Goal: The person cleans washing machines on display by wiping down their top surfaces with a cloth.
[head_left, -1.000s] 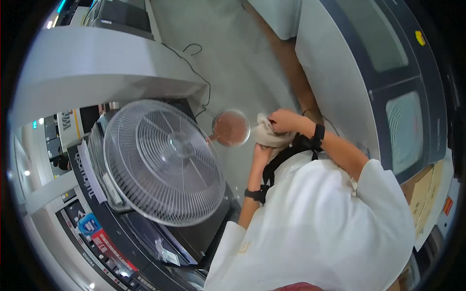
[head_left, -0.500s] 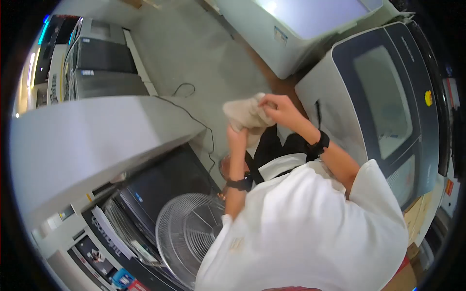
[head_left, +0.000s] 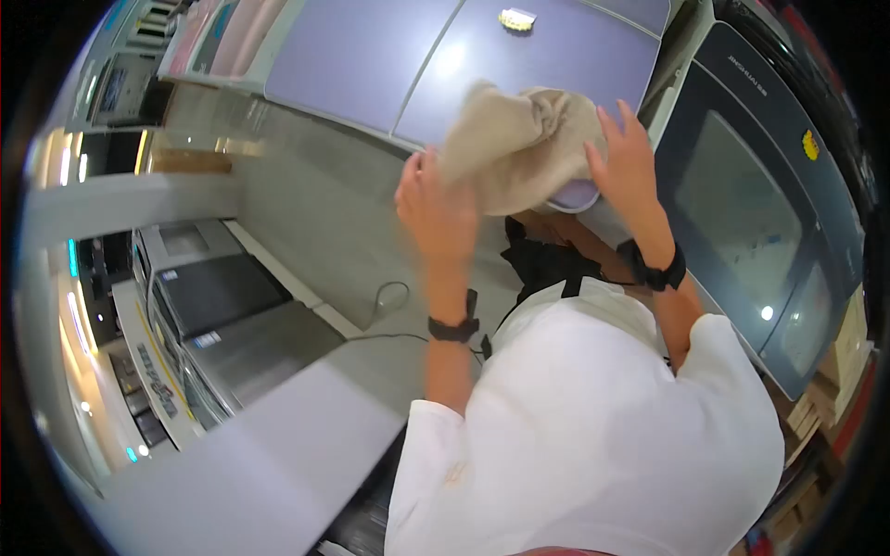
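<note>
A beige cloth (head_left: 533, 148) is bunched and partly blurred between my two hands, above the front part of a purple-topped appliance (head_left: 556, 65). My left hand (head_left: 438, 199) is at the cloth's left edge, blurred, with its fingertips raised and the contact partly hidden. At the cloth's right edge is my right hand (head_left: 629, 167), its fingers spread and its thumb side against the fabric. Both wrists wear black bands.
A dark-topped washing machine (head_left: 742, 204) stands at the right. Dark appliances (head_left: 222, 292) line the left side beyond a pale panel (head_left: 269, 454). A cable (head_left: 391, 296) lies on the grey floor (head_left: 324, 213).
The view has swung toward the purple-topped appliance, and the fan is out of sight. The cloth has moved up and opened out, and my hands have moved farther apart.
</note>
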The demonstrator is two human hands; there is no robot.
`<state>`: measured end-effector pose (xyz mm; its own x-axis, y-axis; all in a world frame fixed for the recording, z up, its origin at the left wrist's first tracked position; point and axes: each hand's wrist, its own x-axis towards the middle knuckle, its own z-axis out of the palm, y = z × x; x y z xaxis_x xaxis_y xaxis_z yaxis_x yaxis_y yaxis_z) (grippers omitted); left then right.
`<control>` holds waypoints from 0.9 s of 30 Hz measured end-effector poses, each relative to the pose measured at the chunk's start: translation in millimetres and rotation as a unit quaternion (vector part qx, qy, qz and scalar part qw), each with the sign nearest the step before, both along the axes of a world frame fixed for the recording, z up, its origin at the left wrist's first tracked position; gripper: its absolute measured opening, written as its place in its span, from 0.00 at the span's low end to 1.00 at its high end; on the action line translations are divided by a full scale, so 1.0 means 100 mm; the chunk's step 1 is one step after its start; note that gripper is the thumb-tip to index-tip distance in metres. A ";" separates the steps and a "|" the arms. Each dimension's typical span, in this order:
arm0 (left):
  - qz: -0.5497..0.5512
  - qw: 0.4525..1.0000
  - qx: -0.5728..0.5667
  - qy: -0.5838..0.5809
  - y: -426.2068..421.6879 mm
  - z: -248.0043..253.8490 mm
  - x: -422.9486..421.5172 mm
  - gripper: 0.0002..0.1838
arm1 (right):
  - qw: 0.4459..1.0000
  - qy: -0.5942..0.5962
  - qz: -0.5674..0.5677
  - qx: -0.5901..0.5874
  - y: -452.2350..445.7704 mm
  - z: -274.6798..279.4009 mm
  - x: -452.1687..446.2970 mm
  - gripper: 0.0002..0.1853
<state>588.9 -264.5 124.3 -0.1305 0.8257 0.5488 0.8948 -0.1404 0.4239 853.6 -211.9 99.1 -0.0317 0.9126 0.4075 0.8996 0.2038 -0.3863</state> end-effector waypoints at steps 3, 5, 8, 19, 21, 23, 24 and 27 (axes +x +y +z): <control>-0.112 0.992 -0.041 0.050 0.22 -0.30 -0.04 0.31 | 0.998 -0.032 0.052 -0.032 -0.08 -0.09 -0.29 0.35; -0.175 0.980 -0.087 0.044 0.39 -0.42 0.01 0.29 | 0.994 -0.068 0.063 -0.056 -0.11 -0.13 -0.61 0.39; -0.209 0.962 -0.172 0.033 0.43 -0.49 0.08 0.29 | 0.993 -0.068 0.048 -0.083 -0.01 -0.15 -0.66 0.40; -0.189 0.961 -0.162 0.116 1.26 -0.43 -0.05 0.38 | 0.992 -0.108 0.047 -0.041 0.65 -0.27 -0.50 0.36; -0.206 0.951 -0.200 0.116 1.22 -0.40 -0.10 0.39 | 0.990 -0.120 0.054 -0.051 0.57 -0.23 -0.48 0.37; -0.230 0.941 -0.223 0.112 1.15 -0.33 -0.22 0.40 | 0.985 -0.135 0.077 -0.073 0.43 -0.23 -0.40 0.38; -0.245 0.937 -0.226 0.105 1.11 -0.34 -0.31 0.41 | 0.982 -0.145 0.086 -0.081 0.42 -0.24 -0.34 0.38; -0.287 0.916 -0.253 0.120 1.20 -0.28 -0.45 0.42 | 0.973 -0.153 0.122 -0.123 0.50 -0.23 -0.18 0.38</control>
